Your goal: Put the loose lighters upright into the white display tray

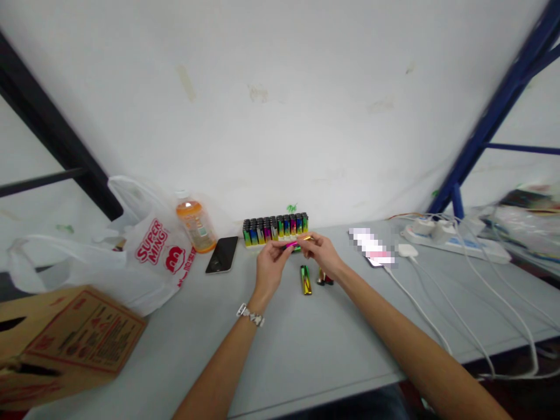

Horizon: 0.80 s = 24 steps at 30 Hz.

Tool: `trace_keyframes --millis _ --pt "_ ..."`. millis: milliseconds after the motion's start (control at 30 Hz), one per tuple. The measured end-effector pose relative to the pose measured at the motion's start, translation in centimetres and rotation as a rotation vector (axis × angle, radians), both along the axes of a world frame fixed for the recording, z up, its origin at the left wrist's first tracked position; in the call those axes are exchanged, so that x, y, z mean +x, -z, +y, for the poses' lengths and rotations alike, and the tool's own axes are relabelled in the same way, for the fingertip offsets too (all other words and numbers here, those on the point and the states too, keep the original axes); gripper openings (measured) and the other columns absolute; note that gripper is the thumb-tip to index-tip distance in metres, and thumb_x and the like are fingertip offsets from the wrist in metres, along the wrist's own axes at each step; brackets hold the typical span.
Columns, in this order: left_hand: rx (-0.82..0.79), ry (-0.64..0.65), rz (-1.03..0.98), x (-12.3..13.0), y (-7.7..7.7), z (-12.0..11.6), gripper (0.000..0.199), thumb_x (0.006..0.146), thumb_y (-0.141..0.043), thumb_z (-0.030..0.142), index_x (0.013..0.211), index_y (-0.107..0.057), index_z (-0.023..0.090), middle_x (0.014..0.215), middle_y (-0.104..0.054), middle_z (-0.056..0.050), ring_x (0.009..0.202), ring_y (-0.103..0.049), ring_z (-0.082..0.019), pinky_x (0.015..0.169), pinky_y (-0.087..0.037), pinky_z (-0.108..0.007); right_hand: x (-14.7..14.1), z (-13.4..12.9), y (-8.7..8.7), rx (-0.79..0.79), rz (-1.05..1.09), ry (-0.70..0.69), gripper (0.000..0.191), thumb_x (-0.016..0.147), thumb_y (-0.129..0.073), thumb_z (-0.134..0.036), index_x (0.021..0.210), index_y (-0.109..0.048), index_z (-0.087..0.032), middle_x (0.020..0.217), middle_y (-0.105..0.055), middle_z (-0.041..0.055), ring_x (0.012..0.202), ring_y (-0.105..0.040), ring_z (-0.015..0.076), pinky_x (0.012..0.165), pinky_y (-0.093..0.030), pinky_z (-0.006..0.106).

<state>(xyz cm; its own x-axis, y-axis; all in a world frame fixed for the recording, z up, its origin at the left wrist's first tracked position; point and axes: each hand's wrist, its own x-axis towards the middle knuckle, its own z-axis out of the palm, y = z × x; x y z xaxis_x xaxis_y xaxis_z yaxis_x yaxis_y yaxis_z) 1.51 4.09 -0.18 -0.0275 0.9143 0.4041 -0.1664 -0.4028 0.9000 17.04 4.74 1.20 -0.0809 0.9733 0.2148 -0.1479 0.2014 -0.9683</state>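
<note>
My left hand (272,261), with a metal bracelet at its wrist, pinches one end of a shiny pink lighter (292,244). My right hand (321,252) has its fingers closed round a small gold-coloured piece (307,238) right beside the pink one; where the two meet is too small to tell. Behind both hands stands a block of upright, multicoloured lighters (275,228) with black tops. A green and gold lighter (305,280) lies on the table below the hands. Several dark red and metallic pieces (324,278) lie next to it, partly hidden by my right hand.
On the grey table (184,344) are a black phone (222,255), an orange bottle (196,224), a white bag (153,251) and a cardboard box (83,338) at left. A charging phone (371,248), cables and a power strip (459,242) lie at right.
</note>
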Motion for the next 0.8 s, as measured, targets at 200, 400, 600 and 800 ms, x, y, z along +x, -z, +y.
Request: trace_keyframes --millis 200,400,600,800 --pt "-0.065 0.087 0.09 0.2 0.3 -0.4 0.03 0.072 -0.081 0.035 0.085 -0.065 0.014 0.088 -0.075 -0.007 0.08 -0.071 -0.017 0.081 -0.056 -0.032 0.4 -0.7 0.1 -0.005 0.15 0.049 0.03 0.07 -0.077 -0.043 0.068 -0.06 -0.018 0.054 -0.051 -0.0048 0.052 -0.041 0.0097 0.054 -0.032 0.026" --pt "-0.044 -0.02 -0.052 0.6 -0.7 -0.9 0.045 0.069 -0.083 0.033 0.103 -0.059 0.017 0.085 -0.073 -0.002 0.079 -0.07 -0.015 0.075 -0.053 -0.027 0.9 -1.9 -0.2 -0.056 -0.056 -0.158 0.028 0.074 -0.068 -0.045 0.072 -0.056 -0.019 0.063 -0.066 0.0027 0.057 -0.056 0.0155 0.057 -0.04 0.028" --pt "0.049 -0.033 0.186 1.2 -1.2 -1.9 0.051 0.073 -0.08 0.031 0.115 -0.055 0.02 0.099 -0.075 -0.007 0.094 -0.068 -0.019 0.082 -0.05 -0.032 -0.5 -2.6 -0.7 -0.318 0.206 -0.427 0.048 0.077 -0.051 -0.069 0.072 -0.049 -0.021 0.05 -0.048 -0.0024 0.045 -0.044 0.0136 0.045 -0.036 0.026" --pt "0.188 -0.105 0.385 0.5 -1.1 -1.8 0.03 0.085 -0.068 0.034 0.111 -0.061 0.021 0.116 -0.068 -0.009 0.1 -0.064 -0.019 0.08 -0.05 -0.031 -0.3 -2.4 -0.7 -0.427 0.145 -0.148 0.057 0.081 -0.042 -0.075 0.06 -0.035 -0.023 0.044 -0.019 -0.0104 0.038 -0.01 0.0062 0.038 -0.006 0.021"
